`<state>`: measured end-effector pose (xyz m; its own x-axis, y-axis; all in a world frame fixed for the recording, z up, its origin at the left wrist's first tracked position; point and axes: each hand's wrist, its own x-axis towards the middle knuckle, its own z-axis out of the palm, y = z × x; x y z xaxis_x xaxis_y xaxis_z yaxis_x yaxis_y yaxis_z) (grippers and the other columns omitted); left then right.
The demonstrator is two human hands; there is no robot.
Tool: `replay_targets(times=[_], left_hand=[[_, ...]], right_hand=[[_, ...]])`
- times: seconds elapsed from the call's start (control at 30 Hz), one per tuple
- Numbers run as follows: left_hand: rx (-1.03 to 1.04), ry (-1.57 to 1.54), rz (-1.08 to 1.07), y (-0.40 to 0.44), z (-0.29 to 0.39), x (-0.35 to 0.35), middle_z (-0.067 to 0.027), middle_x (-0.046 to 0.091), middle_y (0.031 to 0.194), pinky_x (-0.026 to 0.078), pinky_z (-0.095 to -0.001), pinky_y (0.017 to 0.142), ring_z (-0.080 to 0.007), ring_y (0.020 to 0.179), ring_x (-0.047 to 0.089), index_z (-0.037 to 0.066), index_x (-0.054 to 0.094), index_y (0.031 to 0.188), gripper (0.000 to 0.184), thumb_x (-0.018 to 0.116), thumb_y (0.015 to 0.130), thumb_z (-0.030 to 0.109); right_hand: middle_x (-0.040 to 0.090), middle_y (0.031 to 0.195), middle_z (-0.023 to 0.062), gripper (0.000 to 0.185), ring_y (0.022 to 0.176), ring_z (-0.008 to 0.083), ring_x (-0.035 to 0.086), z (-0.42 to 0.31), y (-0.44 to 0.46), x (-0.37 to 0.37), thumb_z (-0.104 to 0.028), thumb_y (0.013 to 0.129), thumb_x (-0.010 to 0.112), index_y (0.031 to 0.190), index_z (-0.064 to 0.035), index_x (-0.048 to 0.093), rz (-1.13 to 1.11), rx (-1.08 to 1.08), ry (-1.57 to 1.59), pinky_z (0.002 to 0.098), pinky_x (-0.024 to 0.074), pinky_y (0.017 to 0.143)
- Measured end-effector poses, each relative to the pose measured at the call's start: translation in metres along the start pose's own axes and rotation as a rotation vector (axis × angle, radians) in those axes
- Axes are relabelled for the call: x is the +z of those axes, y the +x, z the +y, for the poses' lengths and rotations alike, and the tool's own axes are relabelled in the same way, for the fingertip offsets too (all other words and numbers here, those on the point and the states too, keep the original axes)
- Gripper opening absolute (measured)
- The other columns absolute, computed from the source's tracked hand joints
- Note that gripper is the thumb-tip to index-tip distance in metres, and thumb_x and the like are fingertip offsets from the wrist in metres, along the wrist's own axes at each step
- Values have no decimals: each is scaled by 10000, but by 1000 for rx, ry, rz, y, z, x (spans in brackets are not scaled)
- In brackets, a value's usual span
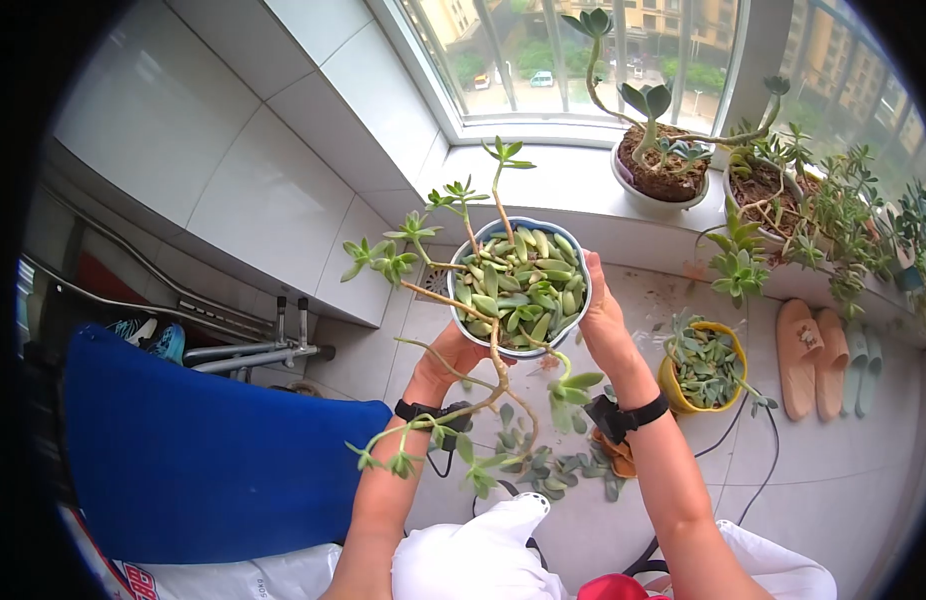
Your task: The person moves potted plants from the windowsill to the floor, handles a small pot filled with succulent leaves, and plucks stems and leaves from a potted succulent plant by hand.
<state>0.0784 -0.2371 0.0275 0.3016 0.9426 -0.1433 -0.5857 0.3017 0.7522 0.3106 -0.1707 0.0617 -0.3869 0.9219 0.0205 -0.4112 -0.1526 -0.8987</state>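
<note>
Between my two hands is a white and blue flowerpot [521,352], raised above the tiled floor. Loose succulent leaves [523,275] fill its top, and long bare stems with leafy tips hang over its left and front rim. My left hand [451,355] grips the pot low on its left side, its fingers partly hidden by the pot and stems. On the right side, my right hand [603,305] is wrapped against the pot's wall. Black straps with dark devices circle both wrists.
A yellow pot [669,385] of succulent leaves stands on the floor at right, near pink slippers [798,360]. Fallen leaves [553,475] and black cables lie below my arms. Potted succulents [673,185] line the windowsill. A blue padded panel [213,450] and metal frame occupy the left.
</note>
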Motion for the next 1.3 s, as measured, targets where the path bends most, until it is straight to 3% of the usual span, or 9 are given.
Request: replay_targets(times=[0.43,0.6,0.73,0.77,0.93,0.97,1.07,1.23,1.3], left_hand=[[88,47,-26,-5,-1,-1,-191,610,1279,634,-475,682,-324,999,693,39,423,1424,556,528,981,357],[3,-61,-208,-3,-1,-29,-134,592,1335,575,-492,834,-284,1161,616,99,482,1409,518,561,966,355],[14,6,14,-6,-1,-34,-146,583,1316,612,-466,801,-286,1118,641,50,436,1418,635,710,868,211],[19,46,40,-6,-2,-40,-119,573,1332,576,-454,882,-267,1169,606,54,432,1426,693,743,810,111],[102,29,-74,2,9,-23,-108,568,1334,555,-451,924,-263,1185,597,49,409,1436,744,755,778,84],[116,13,-80,5,10,-18,-108,567,1334,554,-453,930,-262,1188,596,50,405,1438,748,757,779,88],[135,28,-56,17,11,-15,-109,533,1374,535,-450,986,-264,1221,579,53,351,1466,796,770,791,109],[291,30,31,44,8,-10,-109,520,1385,527,-425,1019,-269,1242,567,48,374,1438,776,800,797,144],[328,31,50,50,10,-6,-103,509,1392,511,-439,1043,-278,1255,553,58,371,1440,799,822,787,161]], right_hand=[[486,1382,30,658,1270,136,431,4,-13,3,-588,1028,319,1477,-112,389,16,-46,-14,318,348,1097],[473,1391,36,670,1275,131,427,8,-10,8,-602,1023,326,1477,-112,378,5,-19,15,318,350,1089],[511,1286,34,610,1191,128,464,9,-2,10,-580,1038,325,1391,-97,448,40,-25,-59,311,371,1055],[518,1250,31,589,1164,127,472,13,7,7,-570,1043,324,1358,-94,469,52,-55,-114,305,374,1046],[448,1051,42,486,1057,160,424,16,48,4,-529,1061,272,1052,-85,471,33,-59,-187,294,315,1035],[512,1203,25,523,1125,100,468,11,48,-2,-499,1066,329,1278,-53,500,-23,-84,-239,293,376,1028],[528,1067,15,536,1067,141,488,0,47,5,-541,1054,276,1258,-98,498,-34,-101,-234,294,389,954],[532,1290,69,393,1180,142,506,21,45,5,-199,1018,543,1391,-120,450,96,-143,-81,316,415,993],[527,1301,73,391,1223,156,496,24,47,10,-179,1012,546,1385,-113,449,87,-218,-98,335,410,1027]])
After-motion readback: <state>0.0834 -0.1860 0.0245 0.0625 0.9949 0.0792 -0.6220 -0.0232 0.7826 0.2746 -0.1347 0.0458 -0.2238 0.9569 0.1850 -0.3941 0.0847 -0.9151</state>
